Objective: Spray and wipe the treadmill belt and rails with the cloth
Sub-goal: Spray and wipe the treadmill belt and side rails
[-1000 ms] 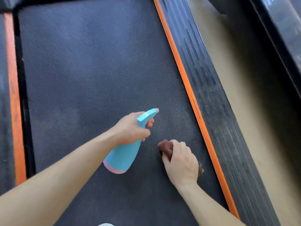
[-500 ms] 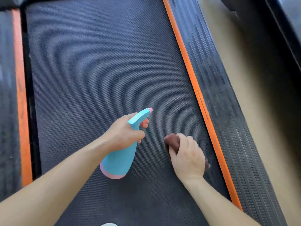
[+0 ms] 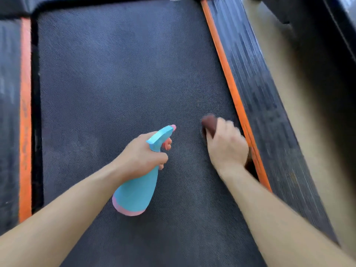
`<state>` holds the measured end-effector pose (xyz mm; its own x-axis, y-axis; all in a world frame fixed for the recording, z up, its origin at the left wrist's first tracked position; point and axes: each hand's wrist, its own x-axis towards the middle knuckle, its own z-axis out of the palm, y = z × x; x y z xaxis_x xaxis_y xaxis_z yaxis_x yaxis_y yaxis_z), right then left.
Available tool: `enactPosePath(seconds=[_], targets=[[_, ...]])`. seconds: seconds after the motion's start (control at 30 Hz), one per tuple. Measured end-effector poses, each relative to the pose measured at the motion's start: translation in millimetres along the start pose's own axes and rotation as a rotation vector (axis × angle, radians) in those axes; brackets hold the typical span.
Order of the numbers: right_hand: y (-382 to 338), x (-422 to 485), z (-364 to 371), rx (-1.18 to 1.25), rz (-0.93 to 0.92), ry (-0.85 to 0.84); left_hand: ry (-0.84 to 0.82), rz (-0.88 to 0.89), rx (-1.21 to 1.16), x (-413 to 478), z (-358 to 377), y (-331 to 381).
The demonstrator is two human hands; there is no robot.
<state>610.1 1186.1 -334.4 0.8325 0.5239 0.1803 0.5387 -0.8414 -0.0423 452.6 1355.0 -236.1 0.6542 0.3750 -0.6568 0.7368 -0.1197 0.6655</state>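
Observation:
The dark textured treadmill belt [image 3: 115, 83] fills the middle of the view. My left hand [image 3: 140, 157] grips the neck of a light blue spray bottle [image 3: 136, 191] with a pink base, its nozzle pointing up the belt and a finger on the pink trigger. My right hand [image 3: 227, 145] holds a brown cloth [image 3: 210, 123] against the belt, close to the orange stripe of the right rail [image 3: 231, 89]. Most of the cloth is hidden under the hand. The hand and cloth are motion-blurred.
A ribbed black side rail [image 3: 260, 97] runs along the right, with beige floor [image 3: 292, 105] beyond it. Another orange-striped rail [image 3: 25, 112] borders the belt on the left. Dark equipment [image 3: 327, 45] stands at the upper right.
My right hand has slid the cloth forward and to the right, toward the orange rail stripe. The left hand with the bottle has kept its place over the belt.

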Motion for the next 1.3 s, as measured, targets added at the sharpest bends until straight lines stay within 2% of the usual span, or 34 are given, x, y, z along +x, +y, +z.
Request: enactPosePath(seconds=[0.07, 0.13, 0.2, 0.3, 0.43, 0.57, 0.7, 0.77, 0.83, 0.93, 1.03, 1.17, 1.3], targets=[[21.0, -45.8, -9.4, -0.021, -0.074, -0.04, -0.02, -0.001, -0.014, 6.7, -0.2, 3.4], [29.0, -39.4, -4.7, -0.071, -0.154, -0.034, -0.031, 0.005, -0.023, 11.1, -0.7, 5.9], [18.5, -2.5, 6.9, -0.109, -0.209, 0.005, -0.018, 0.003, -0.028, 16.2, -1.5, 6.5], [-11.7, 73.3, 21.7, -0.063, -0.19, 0.094, 0.048, -0.006, -0.077, 18.3, -2.9, 0.4], [-27.6, 123.2, 25.5, -0.012, -0.139, -0.023, 0.071, -0.006, -0.093, 14.5, 0.5, -1.5], [-5.1, 46.3, 14.6, 0.013, -0.174, 0.106, 0.048, 0.03, 0.025, 7.7, 6.8, 4.4], [34.4, -48.6, -3.4, 0.017, -0.307, 0.021, 0.055, 0.024, 0.071, 5.8, 8.4, 6.8], [40.8, -44.0, -1.1, -0.028, -0.447, 0.045, 0.074, 0.027, 0.086, 4.4, 9.0, 5.6], [31.8, -2.5, 8.3, -0.073, -0.539, 0.101, 0.087, 0.034, 0.096, 2.3, 9.6, 4.2], [3.0, 81.2, 23.2, -0.052, -0.47, 0.174, 0.105, 0.036, 0.06, -1.1, 9.6, -0.6], [-12.2, 114.7, 28.9, 0.023, -0.358, 0.133, 0.11, 0.038, 0.054, -2.7, 13.5, -6.6], [6.6, 62.4, 19.2, 0.229, -0.329, 0.118, 0.085, 0.055, 0.09, -5.8, 15.9, -6.5], [35.3, -21.5, -0.1, 0.232, -0.225, 0.043, 0.069, 0.064, 0.11, -9.3, 20.0, -2.2]])
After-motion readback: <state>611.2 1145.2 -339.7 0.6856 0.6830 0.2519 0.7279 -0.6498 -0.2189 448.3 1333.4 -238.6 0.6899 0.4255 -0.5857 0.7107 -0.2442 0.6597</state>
